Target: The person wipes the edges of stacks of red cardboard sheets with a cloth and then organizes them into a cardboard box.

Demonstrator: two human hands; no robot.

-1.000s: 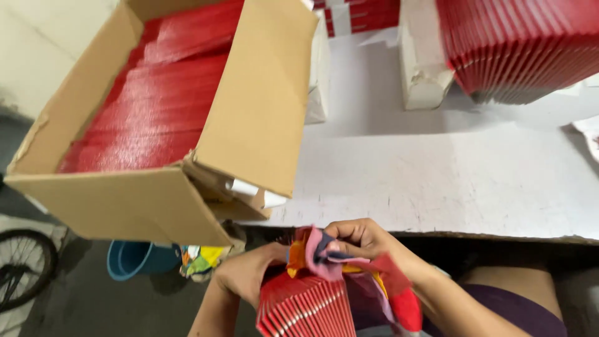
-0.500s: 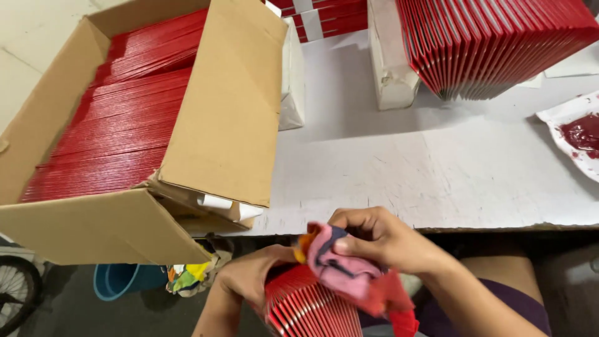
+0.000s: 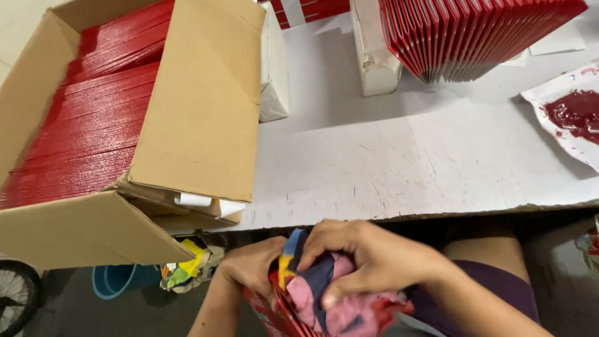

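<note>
Below the table's front edge my left hand (image 3: 253, 268) grips a stack of thin red booklets (image 3: 274, 315) from the left side. My right hand (image 3: 365, 259) presses a crumpled pink, blue and yellow cloth (image 3: 321, 293) onto the top of that stack. The lower part of the stack is cut off by the frame's bottom edge.
An open cardboard box (image 3: 193, 118) packed with red booklets (image 3: 87, 125) sits at the left. A fanned row of red booklets (image 3: 474, 34) leans on a white block (image 3: 371, 53) at the back. On the grey table (image 3: 399, 162), far right, lies a white sheet with red paste (image 3: 574, 112). A blue bucket (image 3: 115, 281) stands below.
My view has shifted so the box and table sit higher and nearer. My right hand has bunched the cloth tighter and pushed it down over the red stack.
</note>
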